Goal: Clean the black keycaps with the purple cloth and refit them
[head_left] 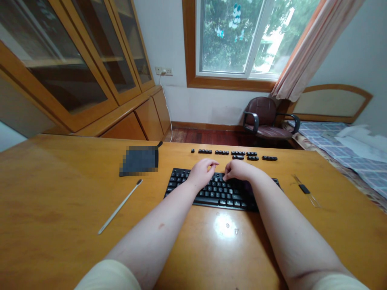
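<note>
keyboard [211,200] = reference for all positions. it lies flat on the wooden desk [63,193], between the two forearms, partly covered by both hands.

left hand [203,174]: over the keyboard's far rows, left of its middle. fingers bent, forefinger reaching toward the right hand, thumb tucked close under it, only a small gap at most. nothing visible in the grip. can't tell if it's pinching something small, or if the fingertips touch the keys.

right hand [240,171]: over the keyboard's far rows, just right of the left one. wrist bent, fingers curled, thumb and forefinger drawn near each other, tips down at the keys. can't tell if they're closed on a keycap or just resting there. hands near each other, not touching.

loose keycaps [222,152]: past the keyboard's far edge, lined up in small groups, single one at the left end, shorter second row toward the right.

dark pouch [139,160], blurred out: left of the keyboard, slightly beyond it. thin brush [119,208]: left of the keyboard, diagonal, dark head at the far end. wire tool [304,189] with black grip: right of the keyboard, clear of it.
</note>
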`<state>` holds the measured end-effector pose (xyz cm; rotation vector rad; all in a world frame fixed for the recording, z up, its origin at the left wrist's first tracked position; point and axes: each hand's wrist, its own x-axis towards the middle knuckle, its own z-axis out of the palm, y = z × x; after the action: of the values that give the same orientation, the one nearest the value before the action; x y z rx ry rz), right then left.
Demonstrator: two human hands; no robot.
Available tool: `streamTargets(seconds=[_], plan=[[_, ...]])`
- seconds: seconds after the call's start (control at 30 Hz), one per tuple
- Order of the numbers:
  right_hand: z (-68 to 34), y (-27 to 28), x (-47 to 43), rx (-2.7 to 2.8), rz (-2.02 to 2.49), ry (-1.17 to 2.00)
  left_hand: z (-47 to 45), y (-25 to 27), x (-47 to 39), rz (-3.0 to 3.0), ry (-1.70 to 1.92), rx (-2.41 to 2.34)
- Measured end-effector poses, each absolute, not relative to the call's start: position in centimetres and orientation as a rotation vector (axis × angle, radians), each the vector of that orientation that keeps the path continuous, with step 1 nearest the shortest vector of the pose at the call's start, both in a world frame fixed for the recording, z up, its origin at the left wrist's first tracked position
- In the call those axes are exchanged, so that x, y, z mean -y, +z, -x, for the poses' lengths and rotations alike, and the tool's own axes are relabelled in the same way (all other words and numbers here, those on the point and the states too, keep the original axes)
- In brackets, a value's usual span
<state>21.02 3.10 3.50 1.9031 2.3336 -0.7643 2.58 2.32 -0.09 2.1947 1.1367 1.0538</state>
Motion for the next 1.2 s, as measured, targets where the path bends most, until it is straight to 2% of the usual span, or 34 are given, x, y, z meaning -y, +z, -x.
streamTargets(seconds=[0.2, 0.33, 0.4, 0.5, 0.57, 1.2], plan=[[-20.6, 3.1, -3.5, -2.231, -1.967, -0.572, -2.5, -0.2, -2.4, -2.206, 1.053, -1.126], [-21.2, 2.9, -3.8, -2.263, -1.942, -0.594, -2.5, -0.2, -2.3, -2.214, 1.052, -1.134], [-22.0, 2.6, -4.1, -2.314, -2.085, -0.549, -2.4, -0.2, -2.3, -2.209, 1.056, -1.134], [-23.3, 2.0, -4.8, -2.222, -2.471, -0.271, -2.4, -0.2, -2.3, -2.196, 1.057, -1.13], [-23.9, 1.5, -5.1, -2.135, -2.558, -0.175, -2.5, -0.2, -2.3, -2.19, 1.05, -1.129], [-24.0, 0.2, -5.5, -2.102, -2.518, -0.263, -2.6, -0.4, -2.4, -2.183, 1.057, -1.144]])
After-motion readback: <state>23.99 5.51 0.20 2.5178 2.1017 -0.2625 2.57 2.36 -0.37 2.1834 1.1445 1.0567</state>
